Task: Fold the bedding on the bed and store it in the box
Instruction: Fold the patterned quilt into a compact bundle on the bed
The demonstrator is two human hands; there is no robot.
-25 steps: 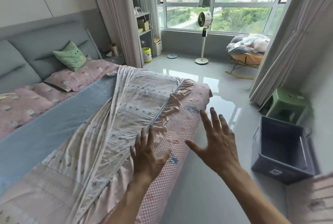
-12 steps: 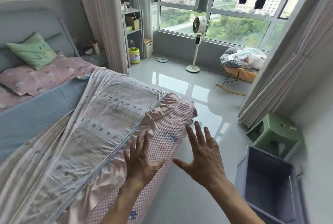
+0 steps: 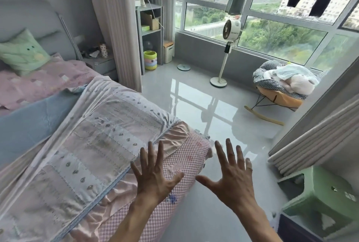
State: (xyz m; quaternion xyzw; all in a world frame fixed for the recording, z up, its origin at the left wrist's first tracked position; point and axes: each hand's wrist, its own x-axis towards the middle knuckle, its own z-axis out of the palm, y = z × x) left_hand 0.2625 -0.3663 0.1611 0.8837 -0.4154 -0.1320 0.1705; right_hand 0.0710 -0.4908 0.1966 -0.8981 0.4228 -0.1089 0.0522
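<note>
Left hand (image 3: 155, 177) and right hand (image 3: 231, 179) splayed, empty, above quilt (image 3: 93, 144) edge; bare floor (image 3: 204, 105) beyond

Pale patchwork quilt with blue piped edge and pink satin ruffle (image 3: 101, 144) lies partly folded lengthwise, rumpled, along bed's right side. Dark grey plastic box (image 3: 291, 228) on floor, only a corner showing at lower right.

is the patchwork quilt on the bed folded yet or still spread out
Partly folded: the patchwork quilt lies doubled in a long strip along the bed, not yet compact.
</note>
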